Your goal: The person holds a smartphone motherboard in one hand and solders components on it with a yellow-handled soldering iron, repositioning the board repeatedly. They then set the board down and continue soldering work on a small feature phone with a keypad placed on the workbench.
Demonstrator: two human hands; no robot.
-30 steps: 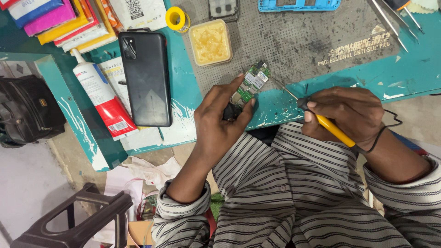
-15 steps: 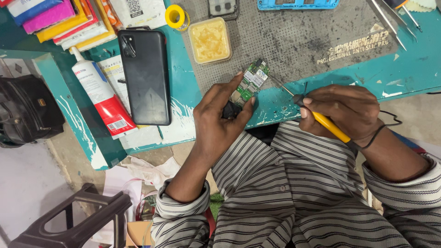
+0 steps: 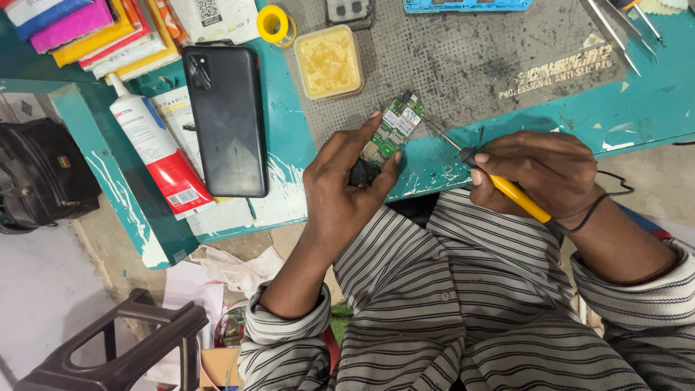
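Note:
My left hand [image 3: 346, 181] pinches a small green circuit board [image 3: 393, 129] between thumb and fingers, holding it tilted over the front edge of the grey work mat [image 3: 463, 65]. My right hand [image 3: 541, 172] grips a soldering iron with a yellow handle [image 3: 511, 191]. Its thin metal tip points up and left, ending close to the board's right edge. Whether the tip touches the board is too fine to tell. Both arms wear striped sleeves.
A black phone [image 3: 226, 116] lies face down on the teal table [image 3: 651, 94]. Beside it are a white and red glue tube [image 3: 156, 156], a yellow flux tub [image 3: 329, 61], a tape roll [image 3: 274, 23] and tweezers [image 3: 615, 32]. A black bag [image 3: 40, 174] and a stool [image 3: 108, 347] stand at the left.
My right hand with the soldering iron has shifted slightly left and up, bringing the tip nearer the board. My left hand keeps its hold on the board.

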